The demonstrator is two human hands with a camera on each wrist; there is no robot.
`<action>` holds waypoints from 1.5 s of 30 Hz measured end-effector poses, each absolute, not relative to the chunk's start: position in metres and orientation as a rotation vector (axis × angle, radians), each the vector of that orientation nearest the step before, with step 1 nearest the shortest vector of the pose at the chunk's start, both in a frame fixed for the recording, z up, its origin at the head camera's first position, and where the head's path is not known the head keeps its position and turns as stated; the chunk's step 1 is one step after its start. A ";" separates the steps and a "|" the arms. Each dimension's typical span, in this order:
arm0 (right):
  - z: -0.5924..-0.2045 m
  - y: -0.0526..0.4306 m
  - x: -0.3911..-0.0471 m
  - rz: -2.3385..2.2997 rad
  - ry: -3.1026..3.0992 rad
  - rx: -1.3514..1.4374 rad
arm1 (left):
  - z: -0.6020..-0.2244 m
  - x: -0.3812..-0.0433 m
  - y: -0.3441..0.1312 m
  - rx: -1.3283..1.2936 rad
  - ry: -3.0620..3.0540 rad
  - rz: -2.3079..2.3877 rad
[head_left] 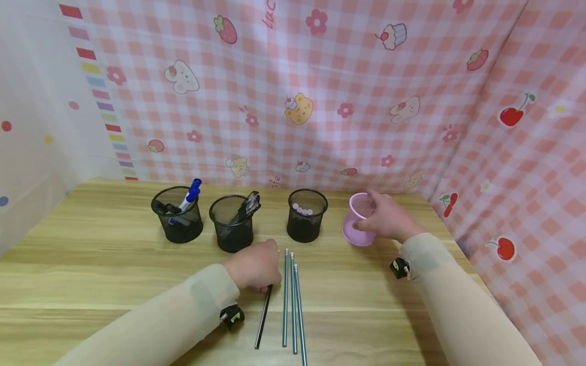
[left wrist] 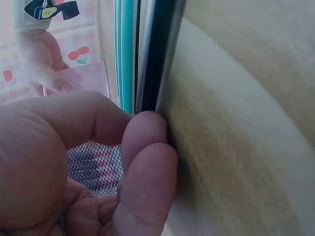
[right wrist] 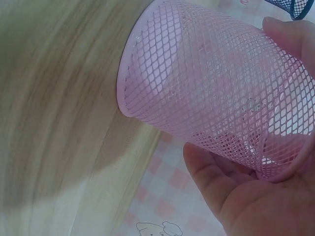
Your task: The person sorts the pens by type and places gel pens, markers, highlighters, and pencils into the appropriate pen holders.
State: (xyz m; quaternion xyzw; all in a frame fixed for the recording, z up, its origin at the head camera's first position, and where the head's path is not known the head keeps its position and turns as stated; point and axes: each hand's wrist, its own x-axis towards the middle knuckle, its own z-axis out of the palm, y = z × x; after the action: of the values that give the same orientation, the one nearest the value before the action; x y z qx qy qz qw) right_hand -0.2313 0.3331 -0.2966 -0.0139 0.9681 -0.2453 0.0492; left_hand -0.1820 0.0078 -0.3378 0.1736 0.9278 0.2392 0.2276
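Observation:
My left hand [head_left: 256, 264] pinches a black pencil [head_left: 263, 320] that lies on the wooden table. In the left wrist view, the curled fingertips [left wrist: 147, 182] meet at the dark shaft [left wrist: 160, 54]. Just right of this hand, three teal pencils [head_left: 286, 300] with pale ends lie roughly side by side. My right hand [head_left: 389, 216] grips a pink mesh cup [head_left: 354, 235] at the table's right. The right wrist view shows thumb and fingers around opposite sides of the pink mesh [right wrist: 211, 83]; no contents can be made out through it.
Along the back stand three black mesh cups: one with blue-capped markers [head_left: 185, 234], another with black pens [head_left: 233, 239], a third with pink-ended sticks [head_left: 304, 229]. A checked cloth [head_left: 274, 76] hangs behind and along the right side of the table [head_left: 114, 284].

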 end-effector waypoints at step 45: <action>-0.300 0.335 -0.229 -0.895 2.961 -0.031 | -0.323 -0.179 0.000 0.429 2.542 0.820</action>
State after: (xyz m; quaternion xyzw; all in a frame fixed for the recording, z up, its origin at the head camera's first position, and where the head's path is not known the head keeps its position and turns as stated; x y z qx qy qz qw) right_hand -0.2288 0.3347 -0.3000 -0.0101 0.9569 -0.2894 0.0242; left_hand -0.1790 0.0000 -0.3226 0.1548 0.9174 0.2961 0.2163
